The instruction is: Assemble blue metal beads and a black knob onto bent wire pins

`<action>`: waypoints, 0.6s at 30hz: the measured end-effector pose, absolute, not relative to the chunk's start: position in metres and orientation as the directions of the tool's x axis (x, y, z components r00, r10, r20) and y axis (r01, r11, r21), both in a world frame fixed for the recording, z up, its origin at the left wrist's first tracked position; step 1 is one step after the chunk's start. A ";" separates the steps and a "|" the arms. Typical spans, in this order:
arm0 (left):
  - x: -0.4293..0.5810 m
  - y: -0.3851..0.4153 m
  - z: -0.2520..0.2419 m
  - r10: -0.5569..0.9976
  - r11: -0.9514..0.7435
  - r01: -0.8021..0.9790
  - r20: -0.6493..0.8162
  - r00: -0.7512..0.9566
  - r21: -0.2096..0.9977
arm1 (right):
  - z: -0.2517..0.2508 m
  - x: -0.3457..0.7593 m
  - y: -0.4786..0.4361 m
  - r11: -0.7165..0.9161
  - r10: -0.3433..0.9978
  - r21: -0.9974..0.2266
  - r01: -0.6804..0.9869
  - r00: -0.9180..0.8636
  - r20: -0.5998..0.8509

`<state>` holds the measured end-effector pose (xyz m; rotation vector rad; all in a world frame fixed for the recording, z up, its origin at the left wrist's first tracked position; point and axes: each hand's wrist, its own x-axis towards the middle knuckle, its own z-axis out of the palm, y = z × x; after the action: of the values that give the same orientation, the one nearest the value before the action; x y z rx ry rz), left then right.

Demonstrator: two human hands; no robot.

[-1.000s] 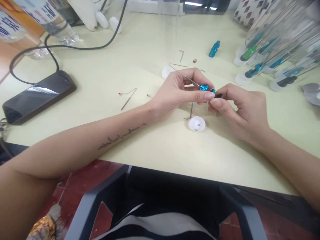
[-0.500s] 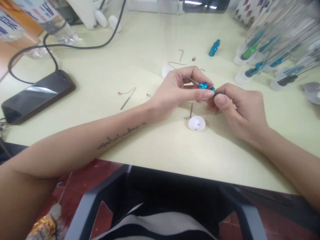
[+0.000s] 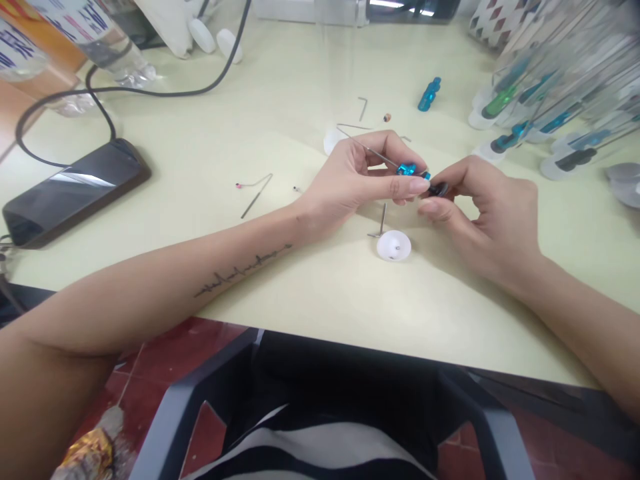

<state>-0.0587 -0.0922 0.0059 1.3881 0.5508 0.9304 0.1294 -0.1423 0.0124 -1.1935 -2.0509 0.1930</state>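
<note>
My left hand (image 3: 357, 179) pinches a small blue metal piece (image 3: 407, 169) that sits on a thin wire rod (image 3: 370, 152) running up and to the left. My right hand (image 3: 487, 213) meets it from the right, with thumb and fingers closed on a small dark part (image 3: 439, 189) at the blue piece's end. Both hands hover just above the pale tabletop (image 3: 280, 100). Below them lies a white round cap (image 3: 393, 246) with a short bent wire (image 3: 380, 223) beside it.
A black phone (image 3: 75, 193) with a black cable (image 3: 165, 93) lies at the left. Loose bent wires (image 3: 257, 193) and another blue piece (image 3: 429, 95) lie on the table. Several finished rods on white bases (image 3: 540, 127) crowd the right. Plastic bottles (image 3: 107, 43) stand far left.
My right hand has turned slightly, its fingers shifting around the dark part at the blue piece's end. My left hand has stayed almost still.
</note>
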 end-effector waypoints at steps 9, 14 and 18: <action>-0.058 -0.092 0.006 0.824 -0.095 -0.175 0.176 0.539 0.980 | 0.013 0.130 -0.143 0.554 0.807 -0.462 0.692 -0.310 0.503; -0.059 -0.091 0.006 0.813 -0.082 -0.195 0.179 0.554 0.977 | 0.014 0.127 -0.142 0.569 0.774 -0.432 0.700 -0.277 0.569; -0.059 -0.092 0.007 0.812 -0.079 -0.200 0.179 0.555 0.977 | 0.013 0.129 -0.143 0.550 0.807 -0.472 0.689 -0.293 0.512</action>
<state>-0.0587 -0.0921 0.0068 1.4088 0.5692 0.9171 0.1291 -0.1431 0.0131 -1.2006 -2.0556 0.2067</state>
